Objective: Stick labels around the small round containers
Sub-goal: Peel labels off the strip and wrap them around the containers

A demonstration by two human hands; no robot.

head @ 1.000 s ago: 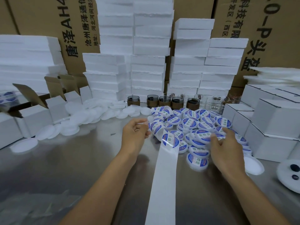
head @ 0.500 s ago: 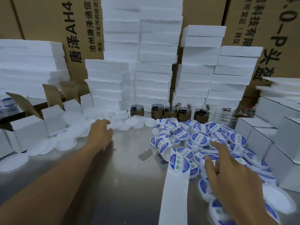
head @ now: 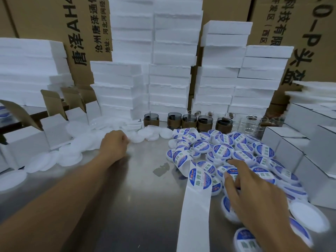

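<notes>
**Steel table (head: 127,206): fetching the next blank**

Backed by foam-slab stacks (head: 172,70) and printed cartons (head: 87,24). Reaches far left with left hand (head: 114,142) into the unlabelled white containers (head: 78,148), fingers curled under; cannot tell whether gripping one. Rests right hand (head: 254,193) on the labelled containers (head: 221,151) at right, fingers spread, holding nothing. Probably best: take one blank only, bring it near, beside the label strip (head: 196,206), then smooth the label (head: 200,177) on level, without creases.

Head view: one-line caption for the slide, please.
Left hand at the unlabelled white containers; right hand spread over labelled containers beside the label strip.
</notes>
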